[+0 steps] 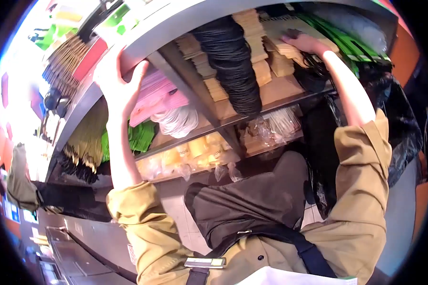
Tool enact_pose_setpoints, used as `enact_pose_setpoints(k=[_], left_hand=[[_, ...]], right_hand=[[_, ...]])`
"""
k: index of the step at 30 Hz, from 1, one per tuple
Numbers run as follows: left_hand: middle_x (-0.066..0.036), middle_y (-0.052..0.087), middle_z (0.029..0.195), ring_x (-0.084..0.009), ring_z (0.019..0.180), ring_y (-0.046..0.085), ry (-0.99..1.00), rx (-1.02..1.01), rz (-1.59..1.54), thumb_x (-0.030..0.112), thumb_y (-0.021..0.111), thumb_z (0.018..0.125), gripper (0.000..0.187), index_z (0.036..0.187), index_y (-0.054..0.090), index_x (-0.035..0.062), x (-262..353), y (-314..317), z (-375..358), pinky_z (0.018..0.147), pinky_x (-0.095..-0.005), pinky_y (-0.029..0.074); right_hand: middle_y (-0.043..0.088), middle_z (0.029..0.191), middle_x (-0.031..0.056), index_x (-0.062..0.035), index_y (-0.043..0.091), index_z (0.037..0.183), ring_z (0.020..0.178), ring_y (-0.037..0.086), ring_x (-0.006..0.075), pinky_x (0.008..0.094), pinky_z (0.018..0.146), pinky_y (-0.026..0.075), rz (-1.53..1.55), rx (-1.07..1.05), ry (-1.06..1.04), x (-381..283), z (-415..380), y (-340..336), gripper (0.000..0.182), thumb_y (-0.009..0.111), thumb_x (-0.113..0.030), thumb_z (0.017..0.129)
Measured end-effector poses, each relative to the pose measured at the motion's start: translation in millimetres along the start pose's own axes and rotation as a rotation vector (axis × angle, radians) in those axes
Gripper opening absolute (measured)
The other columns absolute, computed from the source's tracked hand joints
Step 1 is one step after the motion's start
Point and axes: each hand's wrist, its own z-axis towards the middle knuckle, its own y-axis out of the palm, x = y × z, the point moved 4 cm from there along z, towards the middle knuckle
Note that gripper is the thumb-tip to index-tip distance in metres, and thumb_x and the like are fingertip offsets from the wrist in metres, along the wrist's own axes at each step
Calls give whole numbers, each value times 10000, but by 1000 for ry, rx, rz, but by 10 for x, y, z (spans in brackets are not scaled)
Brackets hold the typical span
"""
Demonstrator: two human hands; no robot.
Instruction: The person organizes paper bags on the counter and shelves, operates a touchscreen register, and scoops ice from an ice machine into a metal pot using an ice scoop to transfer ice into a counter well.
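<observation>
My left hand (116, 88) rests against the edge of the grey counter (171, 35), its thumb spread apart from the fingers. The fingertips are partly lost in glare. Below it on the shelf lie a pink stack of bags (159, 97) and a bundle with white cord handles (176, 121). Inside the right compartment, my right hand (306, 42) lies on a stack of light brown paper bags (280, 33), fingers extended. Beside that stack runs a tall column of black cord-handled bags (228, 61). Green bags (342, 40) stand to its right.
A vertical divider (185, 80) splits the shelf. Lower down are yellow packs in clear plastic (190, 152) and wrapped items (276, 123). A black bin liner (394, 123) hangs at right. Brown folded bags (64, 61) sit on the counter. Another person's sleeve (21, 180) shows at left.
</observation>
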Motion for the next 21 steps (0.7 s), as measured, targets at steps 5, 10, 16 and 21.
enact_pose_setpoints(k=[5, 10, 16, 21], left_hand=[[-121, 525, 1061, -241, 981, 496, -36, -40, -46, 367, 600, 709, 522, 1115, 472, 65, -631, -273, -24, 854, -325, 374], [-60, 545, 1032, -206, 954, 515, -43, -222, -77, 394, 657, 632, 575, 1101, 485, 109, -919, -152, -113, 832, -309, 401], [-76, 547, 1011, -227, 952, 516, 24, -182, 80, 300, 679, 618, 552, 1099, 475, 121, -1119, -205, -288, 826, -311, 408], [-84, 553, 992, -239, 905, 536, -40, -172, 97, 202, 650, 628, 451, 1041, 499, 105, -1091, -239, -335, 790, -305, 423]], right_hand=[[515, 1022, 227, -16, 527, 1038, 949, 498, 330, 345, 820, 389, 147, 266, -272, -554, -484, -328, 438, 441, -358, 778], [505, 1070, 158, -27, 464, 1101, 989, 472, 294, 350, 840, 372, -182, -117, -260, -1015, -888, -199, 397, 492, -236, 764], [543, 1001, 163, -22, 435, 1136, 805, 572, 266, 335, 724, 438, 277, -232, -818, -2251, -2262, -618, 544, 600, -317, 710], [546, 955, 162, 43, 413, 1118, 760, 571, 223, 293, 666, 449, 807, 205, -1203, -2776, -3029, -1266, 629, 656, -307, 656]])
